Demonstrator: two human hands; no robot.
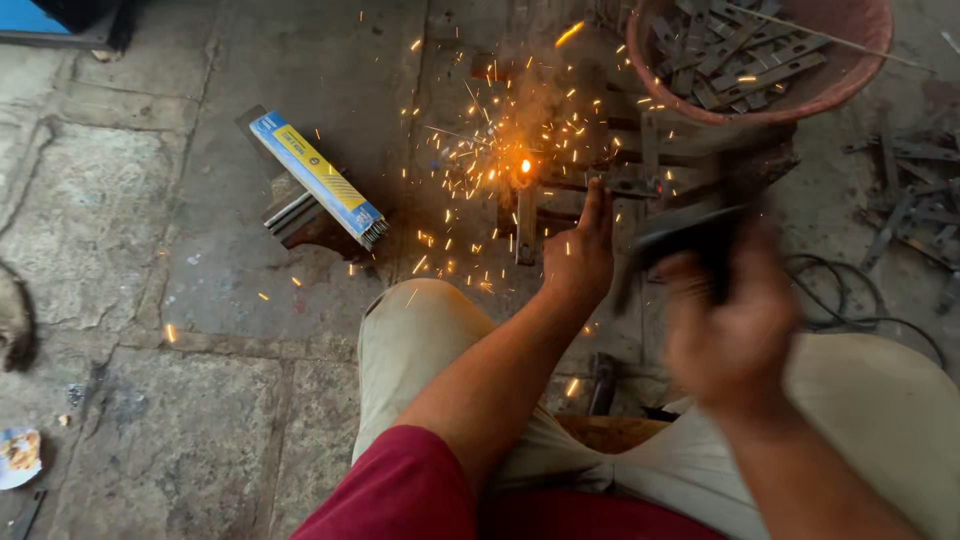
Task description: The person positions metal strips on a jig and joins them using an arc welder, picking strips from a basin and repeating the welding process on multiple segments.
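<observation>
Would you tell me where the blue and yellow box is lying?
In the head view, the blue and yellow box lies left of the sparks, propped on metal bars.

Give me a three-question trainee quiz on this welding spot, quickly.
1. True or false: the left hand is stretched flat toward the glowing joint.
2. The basin of metal strips sits: A) far right, B) near left, C) between the knees.
3. What lies left of the sparks?

Key: 1 true. 2 A. 3 A blue and yellow electrode box, propped on metal. The right hand is blurred, gripping a dark tool.
</observation>
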